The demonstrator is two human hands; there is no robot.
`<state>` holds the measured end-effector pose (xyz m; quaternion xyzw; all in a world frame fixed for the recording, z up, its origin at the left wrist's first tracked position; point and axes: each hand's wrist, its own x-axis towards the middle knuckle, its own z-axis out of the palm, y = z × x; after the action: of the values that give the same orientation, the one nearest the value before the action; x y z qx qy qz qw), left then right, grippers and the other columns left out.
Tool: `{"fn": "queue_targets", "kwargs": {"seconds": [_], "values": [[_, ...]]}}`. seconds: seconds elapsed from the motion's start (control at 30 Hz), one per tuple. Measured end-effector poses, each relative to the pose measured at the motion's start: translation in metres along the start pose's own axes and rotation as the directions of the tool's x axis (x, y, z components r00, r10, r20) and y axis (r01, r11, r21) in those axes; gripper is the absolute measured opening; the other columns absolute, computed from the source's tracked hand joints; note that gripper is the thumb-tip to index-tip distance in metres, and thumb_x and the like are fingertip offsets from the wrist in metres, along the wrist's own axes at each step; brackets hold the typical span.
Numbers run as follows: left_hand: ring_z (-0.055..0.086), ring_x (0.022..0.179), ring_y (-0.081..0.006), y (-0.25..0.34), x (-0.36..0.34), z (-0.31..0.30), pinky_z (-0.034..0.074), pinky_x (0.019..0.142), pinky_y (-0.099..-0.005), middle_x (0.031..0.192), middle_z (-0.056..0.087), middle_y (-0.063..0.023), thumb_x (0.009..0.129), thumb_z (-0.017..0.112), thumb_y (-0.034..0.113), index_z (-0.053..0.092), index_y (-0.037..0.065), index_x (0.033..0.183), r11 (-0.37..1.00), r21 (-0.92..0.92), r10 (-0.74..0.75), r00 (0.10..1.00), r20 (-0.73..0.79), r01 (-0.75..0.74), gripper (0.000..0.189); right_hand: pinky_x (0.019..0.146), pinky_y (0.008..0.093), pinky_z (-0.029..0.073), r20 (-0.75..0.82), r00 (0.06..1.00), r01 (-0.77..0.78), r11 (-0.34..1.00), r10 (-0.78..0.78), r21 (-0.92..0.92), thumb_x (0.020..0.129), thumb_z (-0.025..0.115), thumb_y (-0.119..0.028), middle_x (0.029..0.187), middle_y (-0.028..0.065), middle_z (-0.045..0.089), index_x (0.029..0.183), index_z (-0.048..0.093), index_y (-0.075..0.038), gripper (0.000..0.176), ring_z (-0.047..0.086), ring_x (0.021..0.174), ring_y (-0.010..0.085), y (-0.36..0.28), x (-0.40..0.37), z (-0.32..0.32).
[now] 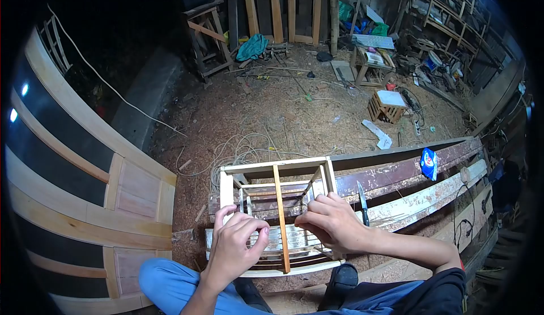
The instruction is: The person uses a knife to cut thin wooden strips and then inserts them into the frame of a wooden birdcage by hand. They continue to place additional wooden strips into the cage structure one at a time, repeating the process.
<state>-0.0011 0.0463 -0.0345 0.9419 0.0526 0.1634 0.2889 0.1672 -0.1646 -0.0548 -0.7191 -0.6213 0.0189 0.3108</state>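
Note:
A small open wooden frame [256, 167] of pale sticks stands in front of me on the bench planks. A darker, orange-brown wooden strip [281, 218] lies across its middle, from the far rail to the near one. My left hand [237, 244] is over the frame's left side, fingers curled and the thumb near the index finger. On the right side, my right hand [334, 223] is closed in a pinch, its fingertips just right of the strip. What either hand holds, if anything, is too small or hidden. A knife [363, 204] with a black handle lies right of the frame.
A blue packet [428, 164] lies on the maroon plank [391, 178] at right. A panelled wooden door [139, 184] stands close on the left. Coiled cable [241, 149] and wood shavings cover the ground beyond the frame. A slatted crate [387, 106] stands further back.

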Motion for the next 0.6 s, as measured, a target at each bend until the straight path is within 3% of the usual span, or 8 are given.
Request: {"fn": "queue_targets", "kwargs": {"seconds": [0.6], "values": [[0.071,0.093,-0.021,0.0018,-0.0003,-0.001,0.039,0.116,-0.0512,0.091,0.078,-0.0045,0.092,0.078,0.016,0.079,0.01,0.095,1.0,0.005,-0.006,1.0,0.0,0.006,0.006,0.078,0.0377,0.042,-0.004,1.0,0.016,1.0,-0.016,0.002,0.096,0.078,-0.019,0.09,0.0029,0.059,0.107,0.074,-0.011,0.015,0.059,0.09,0.022,0.0025,-0.0026,-0.0003]]}}
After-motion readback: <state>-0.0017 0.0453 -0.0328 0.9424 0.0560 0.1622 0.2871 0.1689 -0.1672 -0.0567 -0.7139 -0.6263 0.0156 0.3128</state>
